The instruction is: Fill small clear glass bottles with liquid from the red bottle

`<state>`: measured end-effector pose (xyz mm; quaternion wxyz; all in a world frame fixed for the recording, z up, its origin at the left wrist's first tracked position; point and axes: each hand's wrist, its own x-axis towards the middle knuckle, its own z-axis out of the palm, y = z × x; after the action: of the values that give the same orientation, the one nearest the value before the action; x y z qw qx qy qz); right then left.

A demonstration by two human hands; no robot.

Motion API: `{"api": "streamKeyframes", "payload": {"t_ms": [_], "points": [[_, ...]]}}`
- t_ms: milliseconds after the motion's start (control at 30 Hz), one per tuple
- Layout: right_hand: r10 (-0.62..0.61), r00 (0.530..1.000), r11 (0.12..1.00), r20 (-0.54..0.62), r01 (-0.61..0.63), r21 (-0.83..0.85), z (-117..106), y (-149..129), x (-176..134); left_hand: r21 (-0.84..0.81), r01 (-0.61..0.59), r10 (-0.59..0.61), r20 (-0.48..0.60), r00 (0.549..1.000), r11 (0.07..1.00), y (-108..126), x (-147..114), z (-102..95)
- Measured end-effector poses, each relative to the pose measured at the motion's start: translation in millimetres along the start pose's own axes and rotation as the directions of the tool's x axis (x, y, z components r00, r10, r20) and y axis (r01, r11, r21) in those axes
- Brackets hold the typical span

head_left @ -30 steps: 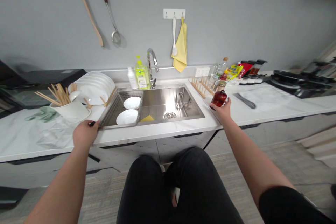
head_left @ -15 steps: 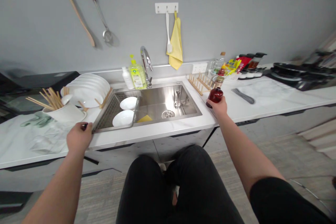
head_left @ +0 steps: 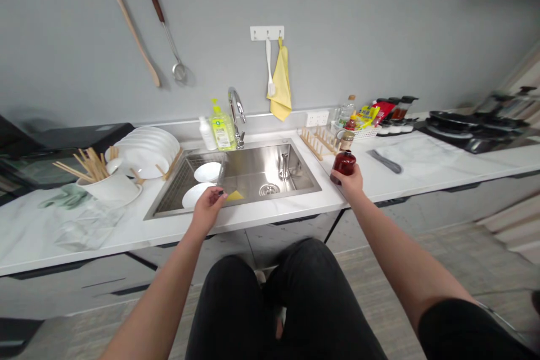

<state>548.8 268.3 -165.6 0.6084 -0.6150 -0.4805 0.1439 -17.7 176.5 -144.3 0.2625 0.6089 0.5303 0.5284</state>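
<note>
My right hand (head_left: 351, 181) is wrapped round a dark red bottle (head_left: 345, 162) with an uncapped-looking neck, at the counter just right of the sink. Between the fingertips of my left hand (head_left: 207, 207) is a small black cap (head_left: 221, 193), mostly hidden by the fingers. That hand hovers over the front rim of the steel sink (head_left: 253, 202). Behind it, two white bowls, one nearer (head_left: 194, 196) and one farther (head_left: 207, 171), sit in the wire basket (head_left: 177, 180) on the sink's left side. A yellow sponge-like piece (head_left: 235, 196) lies in the basin.
A chrome faucet (head_left: 237, 118) rises behind the sink, beside a green-yellow pump bottle (head_left: 223, 130). White plates (head_left: 143, 152) and a chopstick holder (head_left: 110, 190) stand on the left. A wooden rack (head_left: 318, 145), grey tongs-like item (head_left: 383, 161) and black pan (head_left: 449, 121) are on the right.
My left hand has moved right with the black cap, from left of the sink to its front rim. My right hand keeps the bottle in about the same place. The view has tilted up slightly.
</note>
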Motion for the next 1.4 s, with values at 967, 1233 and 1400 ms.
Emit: {"api": "streamKeyframes", "payload": {"t_ms": [967, 1233, 1400], "points": [[-0.138, 0.733, 0.823, 0.666, -0.289, 0.489, 168, -132, -156, -0.284, 0.130, -0.110, 0.085, 0.990, 0.950, 5, -4, 43.5], [-0.178, 0.716, 0.878, 0.675, -0.194, 0.437, 163, -135, -157, -0.339, 0.019, -0.022, -0.005, 1.000, 0.940, 48, 4, 79.7], [-0.188, 0.714, 0.919, 0.675, -0.115, 0.377, 161, -134, -157, -0.355, -0.165, 0.152, -0.066, 0.986, 0.920, 106, 28, 113.8]]}}
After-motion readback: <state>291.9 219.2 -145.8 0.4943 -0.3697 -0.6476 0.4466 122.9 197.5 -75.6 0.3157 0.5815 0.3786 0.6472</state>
